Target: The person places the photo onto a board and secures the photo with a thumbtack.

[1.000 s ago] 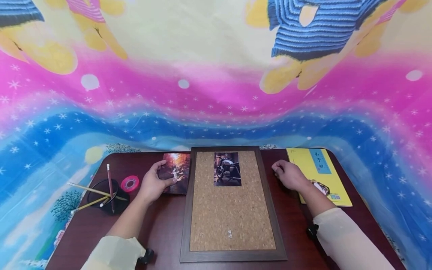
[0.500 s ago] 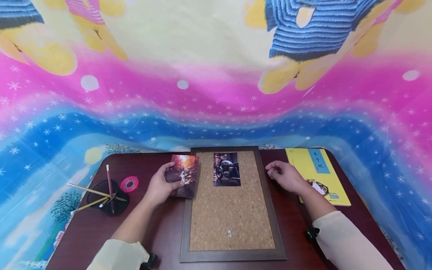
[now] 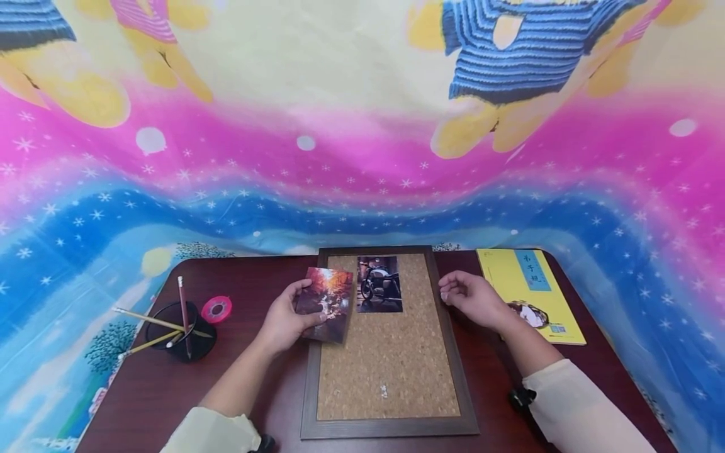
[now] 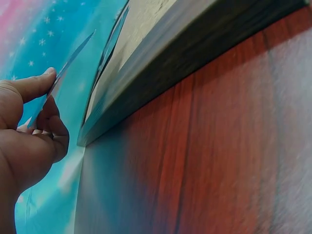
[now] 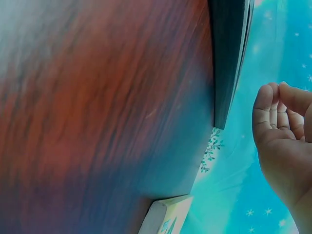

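Observation:
A photo card of a sunlit autumn stream (image 3: 338, 292) is pinched at its left edge by my left hand (image 3: 285, 324), thumb on the front and fingers behind. It hovers over the upper left of a framed corkboard (image 3: 396, 358); in the left wrist view, the card (image 4: 77, 52) appears edge-on, apart from the board. A motorcycle photo (image 3: 382, 286) lies at the board's top. Beside the board's right frame is my right hand (image 3: 472, 301), fingers loosely curled with nothing visible in them; the right wrist view shows this hand (image 5: 285, 131) raised above the table.
Small clear bits (image 3: 384, 391) sit near the board's bottom. On the left stand a black mesh cup (image 3: 198, 349) of pencils and a pink tape roll (image 3: 218, 309). A yellow book (image 3: 557, 314) lies at the right. Patterned cloth (image 3: 362, 157) hangs behind the table.
My left hand has lifted the stream photo from the table left of the board and carried it right, over the board's edge. My right hand has shifted left toward the frame.

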`<state>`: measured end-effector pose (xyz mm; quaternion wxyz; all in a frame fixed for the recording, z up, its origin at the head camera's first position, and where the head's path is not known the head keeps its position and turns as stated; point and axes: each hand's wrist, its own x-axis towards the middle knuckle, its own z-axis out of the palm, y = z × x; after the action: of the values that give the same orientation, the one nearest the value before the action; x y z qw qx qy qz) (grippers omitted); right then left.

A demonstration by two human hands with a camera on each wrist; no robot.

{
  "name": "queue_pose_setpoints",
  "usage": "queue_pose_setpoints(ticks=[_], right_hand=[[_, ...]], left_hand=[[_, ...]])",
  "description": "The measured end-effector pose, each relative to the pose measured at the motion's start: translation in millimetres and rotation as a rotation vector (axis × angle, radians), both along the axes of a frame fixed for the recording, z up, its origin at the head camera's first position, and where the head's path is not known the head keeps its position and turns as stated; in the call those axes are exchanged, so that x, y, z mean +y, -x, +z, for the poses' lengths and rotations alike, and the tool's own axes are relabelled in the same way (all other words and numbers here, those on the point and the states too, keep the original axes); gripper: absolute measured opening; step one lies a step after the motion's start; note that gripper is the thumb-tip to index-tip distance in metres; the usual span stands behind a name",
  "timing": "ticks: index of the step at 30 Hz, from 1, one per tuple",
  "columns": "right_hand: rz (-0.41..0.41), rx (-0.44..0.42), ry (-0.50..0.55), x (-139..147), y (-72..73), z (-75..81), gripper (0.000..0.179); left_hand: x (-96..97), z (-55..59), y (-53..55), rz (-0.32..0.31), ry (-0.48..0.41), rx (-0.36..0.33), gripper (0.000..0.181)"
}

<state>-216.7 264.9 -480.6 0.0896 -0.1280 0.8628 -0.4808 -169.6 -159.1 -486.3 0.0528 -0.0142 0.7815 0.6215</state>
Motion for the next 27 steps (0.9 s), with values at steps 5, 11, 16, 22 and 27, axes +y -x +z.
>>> queue_pose_setpoints(ticks=[5,11,16,22,27], right_hand=[[0.009,0.024,-0.003,-6,-3.9,0.8,0.021],[0.019,0.056,-0.038,-16,-10.5,5.1,0.020],[0.031,0.065,-0.061,-25,-15.0,8.8,0.019],[0.053,0.056,-0.066,-31,-18.1,9.1,0.018],[0.068,0.047,-0.057,-33,-19.5,7.0,0.019]], left_hand=[[9.0,-1.3,-6.0,-0.022,-0.021,-0.016,0.084],[18.8,-3.4,-10.9,-0.044,-0.041,-0.034,0.083],[26.1,-5.8,-14.8,-0.060,-0.075,-0.056,0.083],[34.8,-8.5,-20.0,-0.098,-0.127,-0.087,0.083],[40.8,-7.9,-24.0,-0.129,-0.131,-0.093,0.082]])
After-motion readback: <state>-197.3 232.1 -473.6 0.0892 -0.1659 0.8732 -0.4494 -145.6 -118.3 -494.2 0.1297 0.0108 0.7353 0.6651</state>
